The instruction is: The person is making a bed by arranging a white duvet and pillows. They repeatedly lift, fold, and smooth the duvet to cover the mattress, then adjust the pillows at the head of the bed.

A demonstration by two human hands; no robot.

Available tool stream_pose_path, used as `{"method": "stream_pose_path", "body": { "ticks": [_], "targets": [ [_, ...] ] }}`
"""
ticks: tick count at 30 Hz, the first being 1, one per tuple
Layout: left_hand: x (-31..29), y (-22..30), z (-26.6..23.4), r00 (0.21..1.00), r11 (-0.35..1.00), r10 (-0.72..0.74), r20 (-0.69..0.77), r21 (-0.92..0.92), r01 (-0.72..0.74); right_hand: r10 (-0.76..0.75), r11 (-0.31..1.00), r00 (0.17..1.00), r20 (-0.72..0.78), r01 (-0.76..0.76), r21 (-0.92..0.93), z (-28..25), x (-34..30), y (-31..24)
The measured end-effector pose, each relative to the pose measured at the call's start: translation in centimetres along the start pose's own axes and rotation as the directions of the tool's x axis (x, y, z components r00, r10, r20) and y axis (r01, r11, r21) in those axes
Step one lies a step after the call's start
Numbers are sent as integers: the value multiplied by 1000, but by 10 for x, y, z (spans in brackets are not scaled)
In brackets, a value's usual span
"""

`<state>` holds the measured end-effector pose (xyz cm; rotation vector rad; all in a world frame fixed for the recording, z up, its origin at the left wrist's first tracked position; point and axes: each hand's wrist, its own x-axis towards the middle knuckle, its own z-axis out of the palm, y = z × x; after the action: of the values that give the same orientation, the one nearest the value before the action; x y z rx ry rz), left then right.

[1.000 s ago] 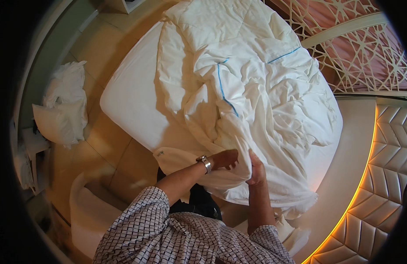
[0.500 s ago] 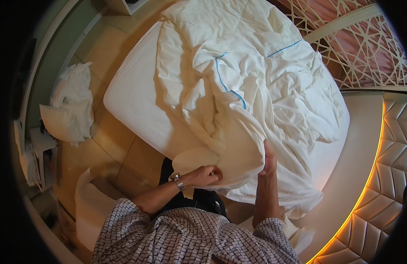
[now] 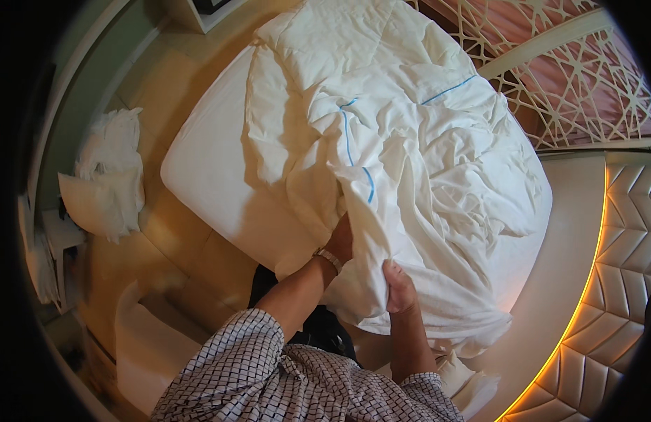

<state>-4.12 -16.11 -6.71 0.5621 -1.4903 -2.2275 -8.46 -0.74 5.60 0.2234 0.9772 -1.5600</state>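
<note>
A white duvet cover [image 3: 445, 179] with thin blue lines lies in loose folds across the bed, partly over a cream duvet [image 3: 276, 105]. My right hand [image 3: 400, 287] is closed on the near edge of the cover, thumb on top, the other fingers mostly tucked under the cloth. My left hand [image 3: 342, 239], with a metal watch [image 3: 328, 260] at the wrist, reaches in behind the raised fold of the cover. Its fingers are hidden by the cloth, so what they hold does not show.
Under the bedding is a bed in a white fitted sheet [image 3: 206, 155]. White pillows and linen [image 3: 104, 183] lie on the tiled floor at left. A padded, lit headboard [image 3: 593, 302] curves along the right; a lattice screen [image 3: 564, 91] stands beyond it. A white chair [image 3: 146, 344] is at lower left.
My left hand has moved forward from the near edge to behind the cover's fold. My right hand has shifted left and nearer with the cloth, pulling the near part into a narrower upright fold.
</note>
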Motion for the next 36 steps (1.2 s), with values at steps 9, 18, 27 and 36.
{"method": "stream_pose_path", "body": {
  "ticks": [9, 18, 27, 36],
  "targets": [
    [-30, 17, -93, 899, 523, -438, 19, -807, 273, 49, 939, 986, 162, 10, -344, 12, 3, -9],
    [-44, 118, -129, 885, 614, -459, 76, -693, 378, -140, 987, 990, -9, 140, 81, -20, 25, -17],
    [-104, 137, -101, 816, 730, -518, 257, -364, 578, -319, 947, 882, -346, 291, -132, -98, 74, -51],
    [23, 189, -29, 955, 958, -250, 157, 184, 220, -665, 608, 745, -45, 505, -613, 19, 27, -59]
  ]
}}
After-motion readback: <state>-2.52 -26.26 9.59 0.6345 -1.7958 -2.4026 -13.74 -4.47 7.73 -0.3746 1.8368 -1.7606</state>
